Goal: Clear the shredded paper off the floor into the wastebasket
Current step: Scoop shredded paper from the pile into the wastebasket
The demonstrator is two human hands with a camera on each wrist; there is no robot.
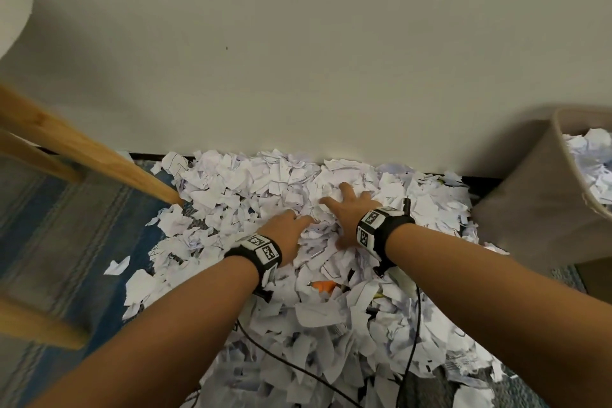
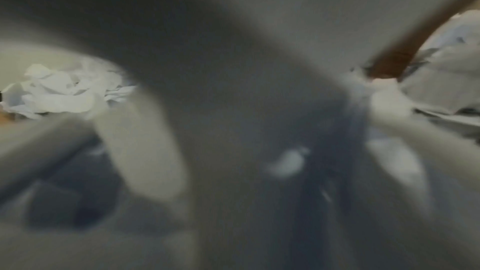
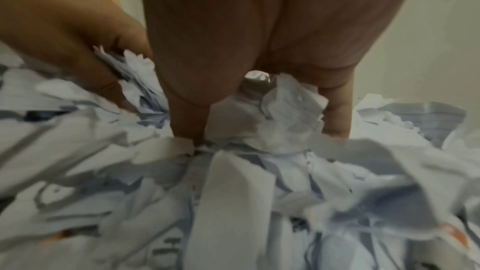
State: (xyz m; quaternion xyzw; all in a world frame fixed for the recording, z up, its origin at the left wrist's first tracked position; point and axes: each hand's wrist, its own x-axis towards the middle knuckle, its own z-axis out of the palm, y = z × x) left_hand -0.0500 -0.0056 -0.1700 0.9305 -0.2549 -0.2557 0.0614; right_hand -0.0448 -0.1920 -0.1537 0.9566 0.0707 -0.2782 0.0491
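Note:
A wide heap of shredded white paper (image 1: 265,182) covers the floor along the wall. Both hands are in its middle, side by side. My left hand (image 1: 291,225) lies low with its fingertips pushed under the scraps toward the right hand. My right hand (image 1: 347,209) has its fingers spread and presses down on the heap. In the right wrist view the fingers (image 3: 187,100) run straight down into the paper (image 3: 233,192). The beige wastebasket (image 1: 530,195) stands at the right, tilted, with paper inside. The left wrist view is blurred and shows only some paper (image 2: 64,91).
Slanted wooden legs (image 1: 99,159) stand at the left over a blue striped rug (image 1: 66,225). The wall (image 1: 298,60) closes off the far side. Black cables (image 1: 414,325) from the wrist cameras trail over the near paper. An orange scrap (image 1: 323,285) lies between my forearms.

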